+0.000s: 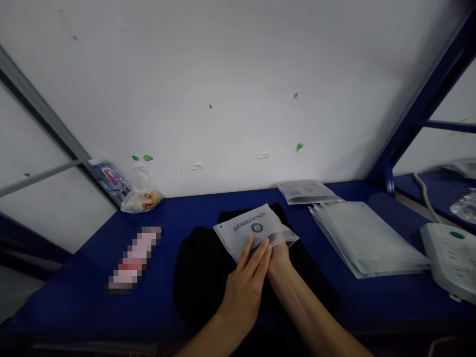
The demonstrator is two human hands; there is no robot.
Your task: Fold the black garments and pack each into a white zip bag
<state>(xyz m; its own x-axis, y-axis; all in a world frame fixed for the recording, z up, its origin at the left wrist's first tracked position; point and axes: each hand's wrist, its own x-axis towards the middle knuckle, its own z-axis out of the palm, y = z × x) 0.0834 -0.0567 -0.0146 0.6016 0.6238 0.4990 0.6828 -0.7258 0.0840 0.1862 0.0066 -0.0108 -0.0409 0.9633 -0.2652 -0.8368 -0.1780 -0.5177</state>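
A frosted plastic pouch (238, 229) printed "ROCKBROS" is tilted above a folded black cloth item (201, 267). My left hand (247, 280) rests on the near edge of the pouch, its fingers stretched out flat over the plastic. My right hand (278, 255) reaches in from the right at the pouch's near corner. Translucent plastic covers its fingers, so their grip is hidden, and I cannot tell whether they are inside the pouch or beneath it. Under both wrists the black cloth spreads across the blue table (159, 312).
Several frosted pouches (368, 238) lie stacked at the right, with another printed pouch (308, 191) behind them. A white power strip (451, 258) sits at the right edge. At the left are a pixelated object (136, 258), a knotted plastic bag (141, 198) and a plastic bottle (109, 179).
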